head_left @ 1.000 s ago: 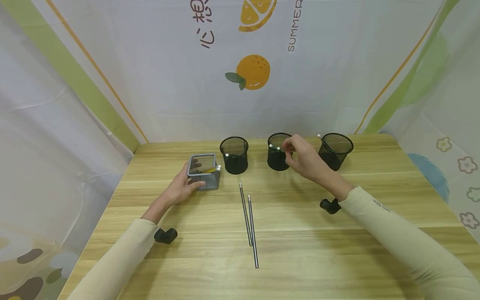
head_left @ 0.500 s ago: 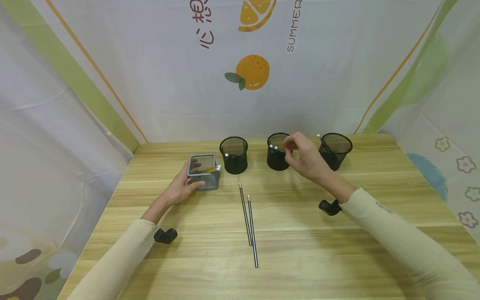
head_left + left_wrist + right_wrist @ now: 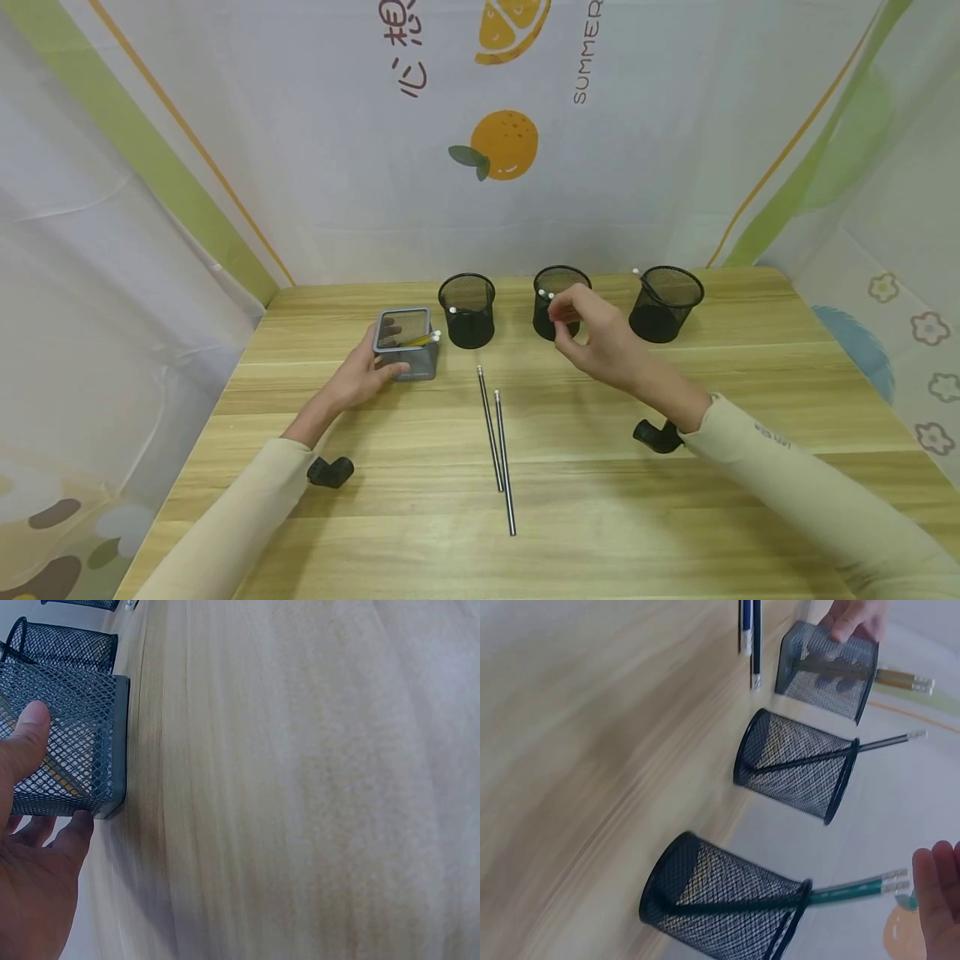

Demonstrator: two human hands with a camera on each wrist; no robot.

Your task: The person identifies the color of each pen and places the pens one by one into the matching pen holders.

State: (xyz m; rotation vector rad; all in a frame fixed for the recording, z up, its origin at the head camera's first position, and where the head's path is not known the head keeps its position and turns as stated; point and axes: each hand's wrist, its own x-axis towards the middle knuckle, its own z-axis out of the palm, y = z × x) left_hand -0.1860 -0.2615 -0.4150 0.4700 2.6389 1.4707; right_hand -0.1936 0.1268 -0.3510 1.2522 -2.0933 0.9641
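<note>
My left hand (image 3: 354, 382) grips a grey square mesh pen holder (image 3: 417, 363), thumb across its front and fingers behind. Yellow pencils (image 3: 896, 679) lean out of that holder. My right hand (image 3: 603, 340) hovers in front of a round black mesh pen cup (image 3: 553, 323), fingers bent and nothing in them. Two green pencils (image 3: 851, 891) stand tilted inside this cup, their white eraser ends over the rim. On the table, side by side, lie two dark pencils (image 3: 506, 467) with erasers pointing away from me.
Another round black mesh cup (image 3: 471, 329), with one dark pencil in it, stands beside the square holder. A third black cup (image 3: 657, 323) at the right also has a pencil leaning out. Behind the wooden table (image 3: 420, 533) hangs a printed curtain (image 3: 360, 200).
My right hand has drawn back from the middle cup, down and slightly left, leaving the second green pencil leaning inside beside the first. The left hand and square holder stay put.
</note>
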